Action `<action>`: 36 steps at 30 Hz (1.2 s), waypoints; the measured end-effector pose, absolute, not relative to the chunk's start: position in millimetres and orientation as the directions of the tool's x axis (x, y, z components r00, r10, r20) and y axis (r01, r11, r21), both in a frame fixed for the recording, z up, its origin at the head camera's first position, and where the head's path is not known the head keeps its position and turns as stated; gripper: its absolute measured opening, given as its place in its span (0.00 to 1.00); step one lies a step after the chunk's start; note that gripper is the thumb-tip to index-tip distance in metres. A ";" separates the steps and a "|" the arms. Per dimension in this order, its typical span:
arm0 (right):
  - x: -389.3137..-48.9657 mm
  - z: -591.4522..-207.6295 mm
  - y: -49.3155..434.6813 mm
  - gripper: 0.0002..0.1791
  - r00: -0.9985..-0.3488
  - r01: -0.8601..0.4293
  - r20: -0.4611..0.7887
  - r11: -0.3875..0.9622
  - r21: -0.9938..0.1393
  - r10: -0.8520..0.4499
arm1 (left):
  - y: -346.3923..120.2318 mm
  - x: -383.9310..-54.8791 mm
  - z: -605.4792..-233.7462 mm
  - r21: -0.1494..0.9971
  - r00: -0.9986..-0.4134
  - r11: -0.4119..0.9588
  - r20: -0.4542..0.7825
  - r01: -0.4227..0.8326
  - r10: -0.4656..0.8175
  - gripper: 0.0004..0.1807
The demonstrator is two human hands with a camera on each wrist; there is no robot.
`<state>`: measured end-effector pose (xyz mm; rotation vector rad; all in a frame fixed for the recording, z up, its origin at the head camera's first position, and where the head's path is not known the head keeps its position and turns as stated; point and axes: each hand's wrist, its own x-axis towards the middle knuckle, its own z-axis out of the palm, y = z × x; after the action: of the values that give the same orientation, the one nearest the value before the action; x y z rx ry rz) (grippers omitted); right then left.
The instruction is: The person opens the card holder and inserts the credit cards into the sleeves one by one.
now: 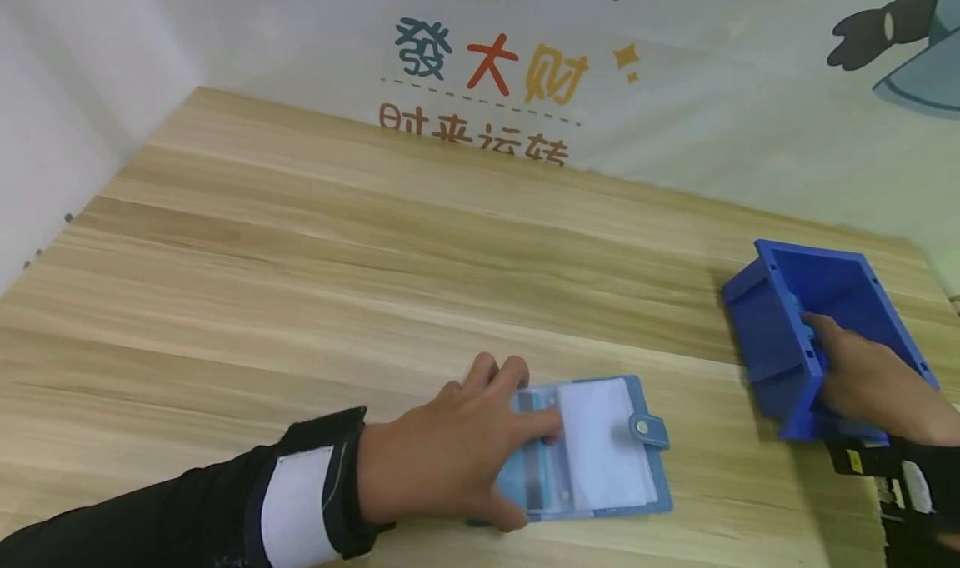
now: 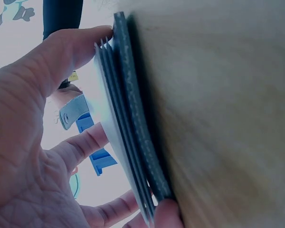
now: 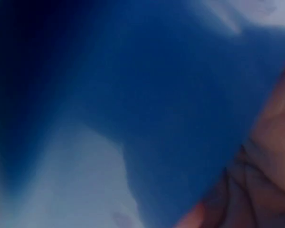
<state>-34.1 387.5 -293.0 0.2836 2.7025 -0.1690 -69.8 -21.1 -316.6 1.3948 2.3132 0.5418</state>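
Note:
A small light-blue ring-binder notebook [image 1: 611,443] lies open on the wooden table, white pages on its right half and a snap strap at the right edge. My left hand [image 1: 457,443] spans its left half, thumb at the near edge and fingertips at the far edge. One finger lies on the pages. In the left wrist view the thumb and fingers grip opposite ends of the notebook [image 2: 137,123]. My right hand [image 1: 877,376] reaches into a blue plastic bin [image 1: 765,343], where a lighter blue piece [image 1: 808,326] shows by its fingertips. I cannot tell whether it is held.
The wooden table [image 1: 300,285] runs back to a printed cloth [image 1: 675,127] with coloured characters. A white side wall [image 1: 67,93] stands at the left. The bin is near the table's right side. The right wrist view is mostly blurred blue.

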 end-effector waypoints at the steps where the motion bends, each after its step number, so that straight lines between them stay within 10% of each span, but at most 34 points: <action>1: -34.1 -295.3 388.8 0.40 -0.898 0.219 -0.406 0.973 -0.076 0.171 | -20.8 -70.1 -316.1 0.508 -0.432 0.432 -0.126 0.745 0.893 0.35; 16: -33.8 -299.5 391.5 0.42 -0.921 0.183 -0.379 0.959 -0.216 0.090 | -22.5 -69.6 -319.3 0.541 -0.443 0.438 -0.130 0.718 0.887 0.34; 27: -36.9 -293.3 392.2 0.48 -0.869 0.341 -0.433 0.923 -0.178 0.238 | -17.2 -70.2 -324.6 0.536 -0.451 0.421 -0.083 0.731 0.889 0.36; 36: -39.3 -292.7 380.3 0.38 -0.882 0.470 -0.264 0.778 -0.417 0.391 | -17.2 -71.7 -327.6 0.526 -0.436 0.399 -0.058 0.751 0.898 0.36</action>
<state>-39.3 380.3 -292.7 0.6846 2.8075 -0.7227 -71.7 -17.2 -327.6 1.4312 2.3292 0.6177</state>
